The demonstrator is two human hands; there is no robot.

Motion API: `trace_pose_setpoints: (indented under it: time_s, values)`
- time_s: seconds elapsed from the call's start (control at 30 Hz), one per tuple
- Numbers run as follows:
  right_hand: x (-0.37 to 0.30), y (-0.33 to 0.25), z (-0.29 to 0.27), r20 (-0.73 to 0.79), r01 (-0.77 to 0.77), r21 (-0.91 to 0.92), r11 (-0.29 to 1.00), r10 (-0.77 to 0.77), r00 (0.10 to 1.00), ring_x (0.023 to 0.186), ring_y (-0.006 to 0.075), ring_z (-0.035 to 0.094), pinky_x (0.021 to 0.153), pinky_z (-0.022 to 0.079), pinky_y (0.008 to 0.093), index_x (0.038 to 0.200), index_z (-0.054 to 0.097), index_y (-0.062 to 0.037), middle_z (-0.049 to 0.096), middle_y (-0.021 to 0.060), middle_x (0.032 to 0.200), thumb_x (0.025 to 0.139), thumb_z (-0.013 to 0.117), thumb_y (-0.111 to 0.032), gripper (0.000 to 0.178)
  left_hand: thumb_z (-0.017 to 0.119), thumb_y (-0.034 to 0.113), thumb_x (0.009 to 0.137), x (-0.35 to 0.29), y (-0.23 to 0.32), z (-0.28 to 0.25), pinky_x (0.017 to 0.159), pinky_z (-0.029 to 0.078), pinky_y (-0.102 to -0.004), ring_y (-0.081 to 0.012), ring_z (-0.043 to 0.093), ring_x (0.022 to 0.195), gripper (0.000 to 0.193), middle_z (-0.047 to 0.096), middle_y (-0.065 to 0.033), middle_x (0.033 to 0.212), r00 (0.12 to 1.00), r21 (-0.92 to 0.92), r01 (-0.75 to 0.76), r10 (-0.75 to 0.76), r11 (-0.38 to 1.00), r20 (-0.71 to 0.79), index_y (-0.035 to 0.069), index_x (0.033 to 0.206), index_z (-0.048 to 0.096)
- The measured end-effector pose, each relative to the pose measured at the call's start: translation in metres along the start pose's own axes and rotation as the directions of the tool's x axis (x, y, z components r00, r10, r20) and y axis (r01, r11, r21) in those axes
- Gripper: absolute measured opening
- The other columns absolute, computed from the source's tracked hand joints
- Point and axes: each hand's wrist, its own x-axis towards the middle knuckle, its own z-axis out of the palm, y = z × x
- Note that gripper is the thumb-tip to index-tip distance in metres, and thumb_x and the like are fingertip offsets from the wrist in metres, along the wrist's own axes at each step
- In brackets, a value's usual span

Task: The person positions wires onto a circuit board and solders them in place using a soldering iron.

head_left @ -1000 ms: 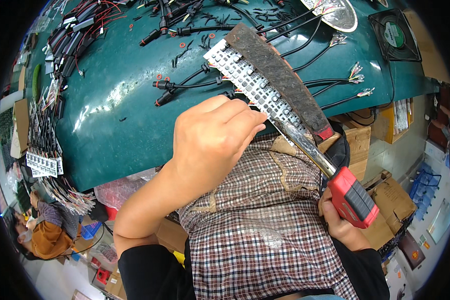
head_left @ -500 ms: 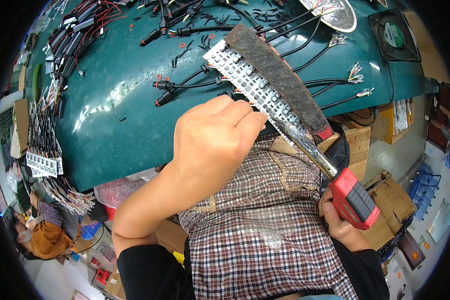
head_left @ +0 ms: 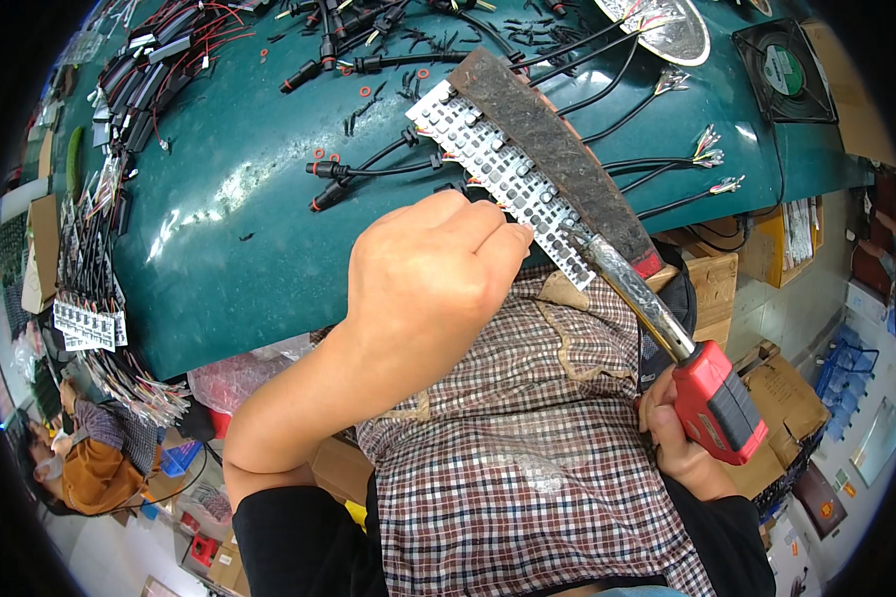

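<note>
My right hand (head_left: 679,438) grips a red and black soldering iron (head_left: 721,403). Its metal barrel slants up and left, with the tip over the near end of a white circuit board panel (head_left: 507,164) set with rows of small parts. Along one long edge the panel lies against a dark, worn bar (head_left: 557,149). Closed in a pinch, my left hand (head_left: 433,264) sits at the panel's left edge; what its fingers hold is hidden beneath them. Black cables (head_left: 393,171) with thin coloured wires reach the panel's left edge, just beyond that hand.
On the green table (head_left: 239,289) lie bundled wired parts (head_left: 144,90), a stack of small white boards (head_left: 90,323) and loose black cables (head_left: 617,95). A silvery dish (head_left: 682,35) and a black fan (head_left: 786,70) stand far right. Cardboard boxes (head_left: 781,398) are right; another person (head_left: 109,453) sits left.
The soldering iron has shifted slightly right, and its tip has moved a little right along the panel. My left hand stays almost in place.
</note>
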Motion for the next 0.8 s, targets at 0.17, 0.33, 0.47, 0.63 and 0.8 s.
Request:
trace_pose_setpoints:
  time_s: [0.17, 0.33, 0.47, 0.63, 0.8]
  values:
    - [0.007, -0.011, 0.002, -0.05, 0.004, 0.128, 0.992, 0.002, 0.999, 0.068, 0.0207, 0.063, 0.065, 0.05, 0.0339, 0.091, 0.066, -0.0023, 0.062, 0.0076, 0.076, 0.09, 0.065, -0.005, 0.003, 0.085, 0.003, 0.069, 0.0, 0.001, 0.0, 0.057, 0.05, -0.0329, -0.0209, 0.063, 0.066, 0.021, 0.067, -0.0035, 0.076, 1.0, 0.014, -0.008, 0.008, 1.0, -0.002, 0.006, 0.087, 0.074]
    - [0.012, -0.016, 0.005, -0.062, 0.032, 0.256, 0.966, -0.016, 0.998, 0.066, 0.0179, 0.061, 0.063, 0.049, 0.0316, 0.085, 0.062, -0.0021, 0.06, 0.0065, 0.074, 0.093, 0.062, -0.006, 0.009, 0.085, 0.003, 0.069, -0.001, 0.002, 0.0, 0.057, 0.051, -0.0326, -0.0209, 0.063, 0.067, 0.022, 0.067, -0.0035, 0.076, 1.0, 0.037, -0.012, 0.011, 0.999, 0.003, 0.006, 0.087, 0.074]
    - [0.011, -0.014, 0.004, -0.056, 0.028, 0.255, 0.967, -0.014, 0.998, 0.066, 0.0159, 0.059, 0.062, 0.048, 0.0306, 0.089, 0.059, -0.0012, 0.058, 0.0064, 0.073, 0.096, 0.06, -0.008, 0.01, 0.085, 0.004, 0.069, 0.0, 0.003, -0.001, 0.058, 0.051, -0.0327, -0.0212, 0.063, 0.067, 0.022, 0.067, -0.0039, 0.076, 1.0, 0.052, -0.013, 0.012, 0.999, 0.021, 0.006, 0.088, 0.073]
    - [0.011, -0.01, 0.005, -0.05, 0.07, 0.288, 0.955, -0.058, 0.997, 0.066, 0.015, 0.058, 0.062, 0.048, 0.0302, 0.098, 0.057, -0.0001, 0.057, 0.0065, 0.073, 0.098, 0.058, -0.008, 0.008, 0.085, 0.004, 0.069, -0.001, 0.003, -0.002, 0.058, 0.051, -0.0333, -0.0216, 0.063, 0.067, 0.023, 0.066, -0.0044, 0.077, 0.999, 0.072, -0.016, 0.014, 0.997, 0.037, 0.005, 0.088, 0.073]
    - [0.011, -0.009, 0.01, -0.099, 0.102, 0.404, 0.909, -0.067, 0.993, 0.066, 0.0154, 0.057, 0.06, 0.048, 0.0304, 0.104, 0.054, -0.0001, 0.054, 0.0073, 0.075, 0.099, 0.057, -0.008, 0.01, 0.085, 0.005, 0.07, -0.003, 0.004, 0.001, 0.058, 0.05, -0.0335, -0.0219, 0.062, 0.067, 0.023, 0.066, -0.0046, 0.077, 1.0, 0.068, -0.007, 0.005, 0.998, 0.025, 0.005, 0.089, 0.073]
